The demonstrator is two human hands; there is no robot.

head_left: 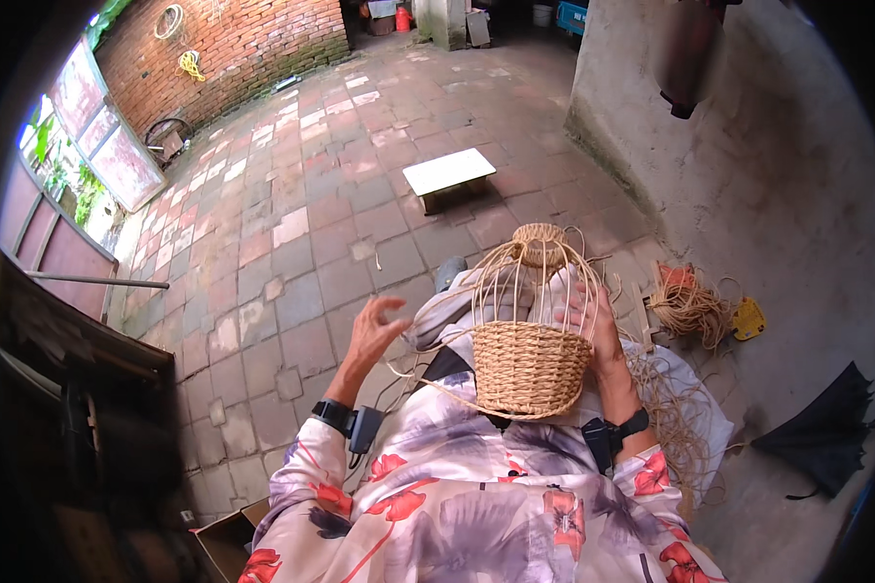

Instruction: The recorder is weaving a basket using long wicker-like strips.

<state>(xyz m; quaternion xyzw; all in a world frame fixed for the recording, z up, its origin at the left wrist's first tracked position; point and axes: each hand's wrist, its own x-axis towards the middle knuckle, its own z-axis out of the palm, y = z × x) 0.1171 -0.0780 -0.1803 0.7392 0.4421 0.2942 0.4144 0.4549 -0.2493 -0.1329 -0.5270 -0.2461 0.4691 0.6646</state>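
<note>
I'm looking down on a yard of square paving (313, 233), patchy red and grey, with a rough brick wall (253, 49) beyond and a stained, plastered wall (739, 185) on the right. A white, flat-topped table (449, 171) stands low on the paving. The basket (530, 369) sits in the lap: a tight, rope-like tan weave, rounded, with thin pale spokes (496, 291) arching up to a small woven ring (540, 233). To its left, I see the left hand (367, 330) with fingers curved and apart. The right hand (601, 335) is at the spokes, partly hidden; I can't tell whether it pinches any. Coiled cord (690, 306) lies farther right.
</note>
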